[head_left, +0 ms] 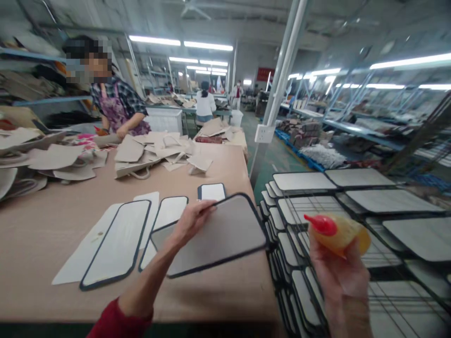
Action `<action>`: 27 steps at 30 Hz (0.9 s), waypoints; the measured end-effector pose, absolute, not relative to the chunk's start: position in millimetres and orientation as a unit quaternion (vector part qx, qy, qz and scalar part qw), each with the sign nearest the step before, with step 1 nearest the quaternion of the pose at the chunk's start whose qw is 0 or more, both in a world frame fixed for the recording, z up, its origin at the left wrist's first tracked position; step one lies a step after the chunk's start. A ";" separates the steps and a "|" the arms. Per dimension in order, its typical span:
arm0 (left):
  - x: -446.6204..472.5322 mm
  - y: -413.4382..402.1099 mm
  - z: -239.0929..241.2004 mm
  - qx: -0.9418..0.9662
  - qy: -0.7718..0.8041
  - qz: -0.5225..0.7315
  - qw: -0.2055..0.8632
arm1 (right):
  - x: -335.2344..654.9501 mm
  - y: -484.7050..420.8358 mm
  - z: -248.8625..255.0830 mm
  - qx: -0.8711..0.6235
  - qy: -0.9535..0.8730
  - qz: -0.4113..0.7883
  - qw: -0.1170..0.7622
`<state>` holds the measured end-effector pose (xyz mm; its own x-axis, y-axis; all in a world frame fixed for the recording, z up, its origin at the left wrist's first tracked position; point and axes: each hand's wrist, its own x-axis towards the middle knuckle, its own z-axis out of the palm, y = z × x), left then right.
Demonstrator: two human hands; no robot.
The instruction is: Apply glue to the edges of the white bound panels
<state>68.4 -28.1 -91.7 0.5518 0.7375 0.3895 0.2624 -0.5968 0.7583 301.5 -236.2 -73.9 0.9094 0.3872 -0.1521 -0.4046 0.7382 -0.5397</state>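
Note:
My left hand [193, 218] grips the upper edge of a white panel with dark edging [225, 234], which is lifted at a tilt over the table's right side. In my right hand [338, 263] is a squeeze bottle [341, 230] with yellow contents and a red nozzle pointing left, held above the rack. Beneath and left of the lifted panel lie another dark-edged panel [118, 244], a partly covered one [171, 211] and plain white sheets [82, 249]. A small dark-edged piece [211, 191] rests behind the lifted panel.
Stacked wire racks [384, 263] with many dark-edged panels stand right of the table [218, 300]. Beige bag pieces [158, 152] are heaped at the table's far side. A co-worker [116, 103] stands there, handling material. A metal post [275, 94] rises beyond the table's right edge.

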 end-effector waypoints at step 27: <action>91.0 -25.1 22.1 0.822 -0.119 -0.183 0.526 | 287.4 -216.4 3.5 -0.425 -0.415 0.344 0.727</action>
